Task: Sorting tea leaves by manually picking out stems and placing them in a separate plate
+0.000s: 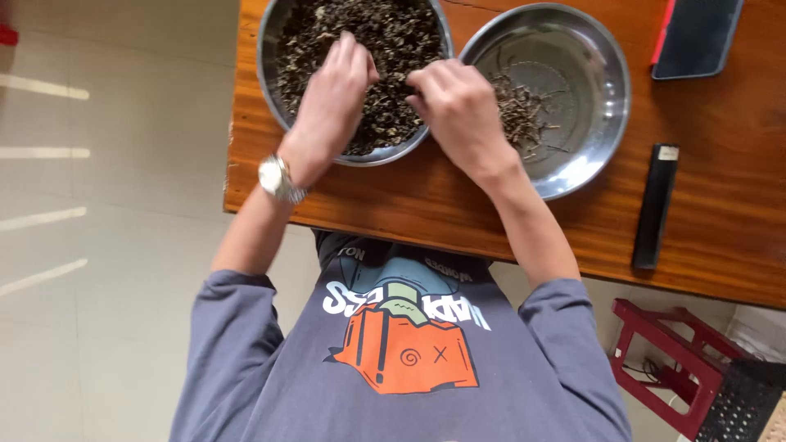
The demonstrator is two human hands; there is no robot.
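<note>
Hands (pixel 336 86) (pixel 454 102) pinching dried leaves (pixel 393 41) | steel bowl (pixel 274 98) near table edge (pixel 344 217) | plate (pixel 598 90) touching

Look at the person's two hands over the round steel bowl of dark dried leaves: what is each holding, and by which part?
Both the left hand and right hand have fingers in the dark dried leaves; whether either grips any cannot be told.

Both bowls, the full bowl (pixel 274 90) and the shallow bowl (pixel 594 123), are polished, reflective steel. The dried leaves (pixel 393 37) look matt, crinkled and rough. The tabletop (pixel 720 188) is glossy varnished wood. The wristwatch (pixel 277 178) is shiny metal; the lighter (pixel 653 209) is matt black plastic.
</note>
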